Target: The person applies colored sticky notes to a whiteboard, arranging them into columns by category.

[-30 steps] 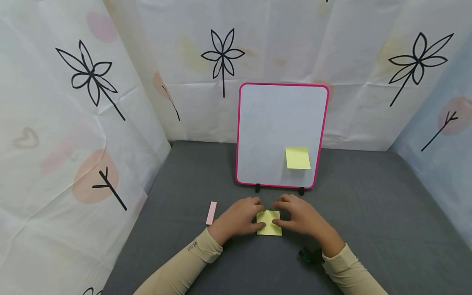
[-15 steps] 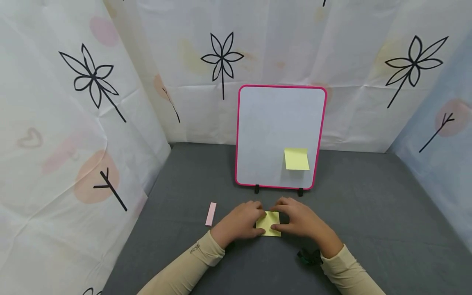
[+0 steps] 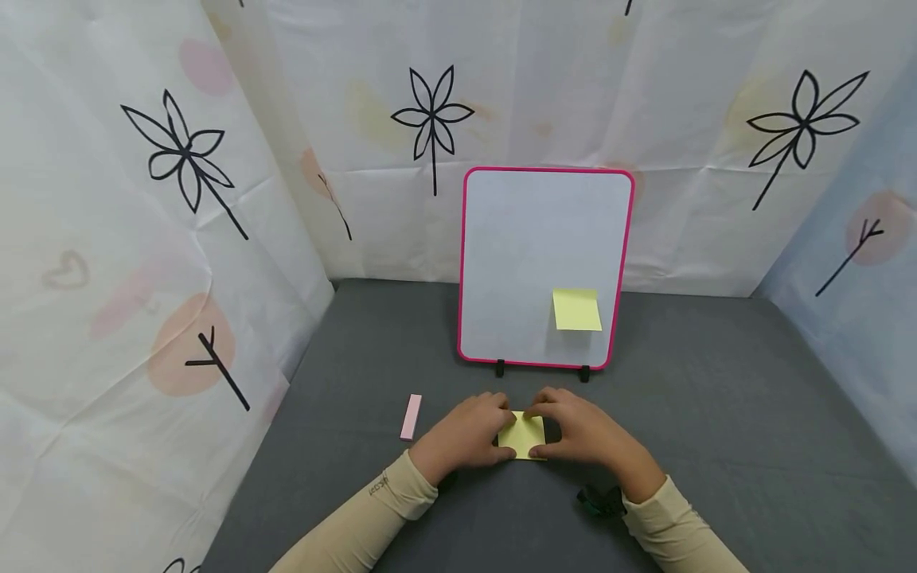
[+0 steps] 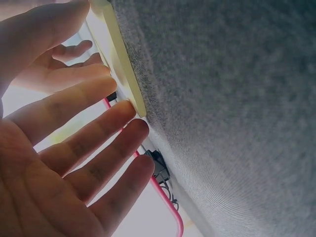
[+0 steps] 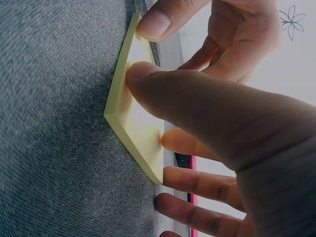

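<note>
A grey cloth surface (image 3: 716, 446) fills the lower view, walled by white sheets printed with black flowers (image 3: 107, 239). A pink-framed whiteboard (image 3: 530, 239) stands upright on two black feet toward the surface's back edge, with one yellow sticky note (image 3: 576, 309) stuck near its lower right corner. In front of the board, near the middle of the surface, lies a yellow sticky-note pad (image 3: 522, 435), flat on the cloth. The left hand (image 3: 466, 434) touches the pad's left edge with straight, slightly spread fingers (image 4: 106, 123). The right hand (image 3: 583, 434) pinches the pad, thumb tip on the top sheet and a forefinger curled over the far corner (image 5: 153, 24). A small pink strip (image 3: 411, 416) lies apart, toward the surface's left edge.

Likely risks: the pinch could lift several sheets at once, or crease a sheet, and if the left fingers slip the whole pad could slide or rise with the pull.

Whether any sheet has separated cannot be told. A dark object (image 3: 600, 500) by the right sleeve is too small to identify. Both wrist views are overexposed beyond the fingers.
</note>
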Action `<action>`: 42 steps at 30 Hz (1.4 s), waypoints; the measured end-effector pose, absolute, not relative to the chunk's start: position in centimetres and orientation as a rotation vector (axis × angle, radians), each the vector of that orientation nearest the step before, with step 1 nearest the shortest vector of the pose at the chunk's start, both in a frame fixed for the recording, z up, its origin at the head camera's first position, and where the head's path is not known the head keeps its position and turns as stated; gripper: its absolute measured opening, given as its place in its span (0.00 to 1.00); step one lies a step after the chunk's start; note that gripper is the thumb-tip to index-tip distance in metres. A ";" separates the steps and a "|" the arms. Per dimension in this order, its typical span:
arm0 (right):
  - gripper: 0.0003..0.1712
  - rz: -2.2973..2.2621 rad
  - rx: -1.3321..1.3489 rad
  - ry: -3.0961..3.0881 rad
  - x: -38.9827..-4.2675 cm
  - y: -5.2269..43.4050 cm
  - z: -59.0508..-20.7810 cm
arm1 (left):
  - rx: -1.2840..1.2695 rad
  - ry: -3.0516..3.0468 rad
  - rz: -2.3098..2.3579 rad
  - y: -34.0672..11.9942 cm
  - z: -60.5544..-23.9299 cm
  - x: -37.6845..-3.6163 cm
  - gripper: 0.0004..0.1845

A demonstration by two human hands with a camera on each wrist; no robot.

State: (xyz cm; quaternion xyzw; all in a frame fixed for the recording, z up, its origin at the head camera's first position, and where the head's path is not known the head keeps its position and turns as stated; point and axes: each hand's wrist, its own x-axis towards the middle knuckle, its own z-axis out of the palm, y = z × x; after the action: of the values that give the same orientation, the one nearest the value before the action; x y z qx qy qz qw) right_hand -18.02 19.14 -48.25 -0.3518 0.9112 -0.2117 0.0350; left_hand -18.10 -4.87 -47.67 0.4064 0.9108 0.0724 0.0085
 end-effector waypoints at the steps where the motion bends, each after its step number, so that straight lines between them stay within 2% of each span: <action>1: 0.27 -0.650 -1.081 2.799 -18.0 19.1 -48.3 | 1.270 2.845 0.223 -4.9 -47.7 -18.1 0.17; 42: 0.26 -0.659 -1.076 2.790 -18.0 19.3 -48.5 | 1.277 2.835 0.197 -4.6 -47.9 -18.2 0.13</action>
State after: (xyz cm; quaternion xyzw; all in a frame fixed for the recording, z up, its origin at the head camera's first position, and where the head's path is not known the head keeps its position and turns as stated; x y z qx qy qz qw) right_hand -18.01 19.28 -48.51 -0.3512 0.9104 -0.2150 0.0398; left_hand -18.22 -4.56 -47.88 0.4098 0.9099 0.0633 0.0131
